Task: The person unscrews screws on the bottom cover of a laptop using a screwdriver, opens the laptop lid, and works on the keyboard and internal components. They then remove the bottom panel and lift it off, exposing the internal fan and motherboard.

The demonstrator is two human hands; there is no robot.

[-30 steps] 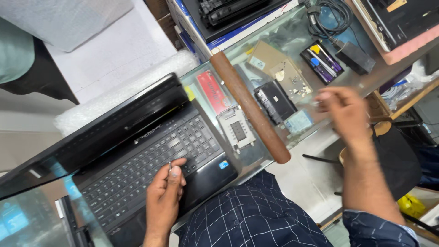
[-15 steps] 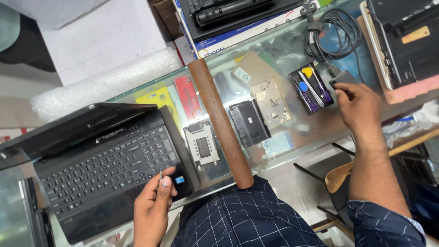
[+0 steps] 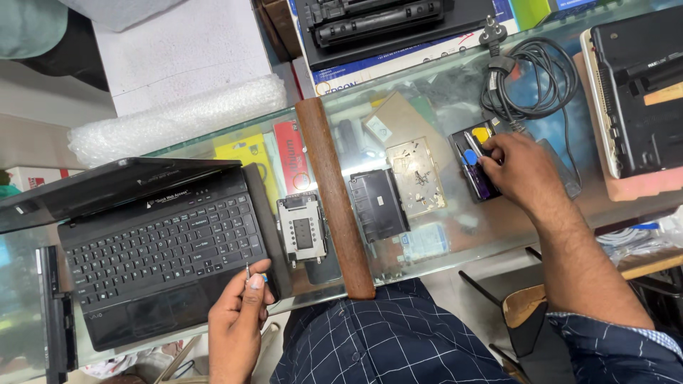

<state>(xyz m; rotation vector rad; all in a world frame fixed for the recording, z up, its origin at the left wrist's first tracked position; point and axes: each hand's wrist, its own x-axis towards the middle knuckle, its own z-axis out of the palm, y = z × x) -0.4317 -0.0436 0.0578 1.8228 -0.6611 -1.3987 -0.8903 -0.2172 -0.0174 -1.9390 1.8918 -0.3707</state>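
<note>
Screwdriver case: a small dark open case [image 3: 478, 165] lies on the glass counter [image 3: 498, 220], right of the middle, with blue, yellow and purple handles showing inside it.
Right hand: the right hand [image 3: 516, 171] rests over the case's right side, palm down, fingers curled onto the tools; whether it has closed on one cannot be told.
Right forearm: bare, running down and to the right to a rolled checked sleeve.
Around the case: a coiled black power cable [image 3: 530, 78] with its plug lies just above it; a brass-coloured metal plate [image 3: 416, 176] and a black rectangular drive [image 3: 377, 205] lie just left of it.
Right edge: a black device [image 3: 637, 92] sits on a pinkish board, well apart from the hand.
Wooden strip: a brown bar [image 3: 334, 199] crosses the counter top to bottom, between the case and the laptop.
Drive caddy: a silver metal frame [image 3: 302, 231] lies between the bar and the laptop.
Left hand: the left hand [image 3: 242, 313] pinches a thin small tool [image 3: 248, 273], tip pointing up, between thumb and fingers at the laptop's lower right corner.
Laptop: a black open laptop [image 3: 156, 249] sits at the left, its lid tilted far back.
Behind: a roll of bubble wrap [image 3: 178, 117] lies above the laptop, and a black toner cartridge [image 3: 384, 21] rests on a box at the top.
</note>
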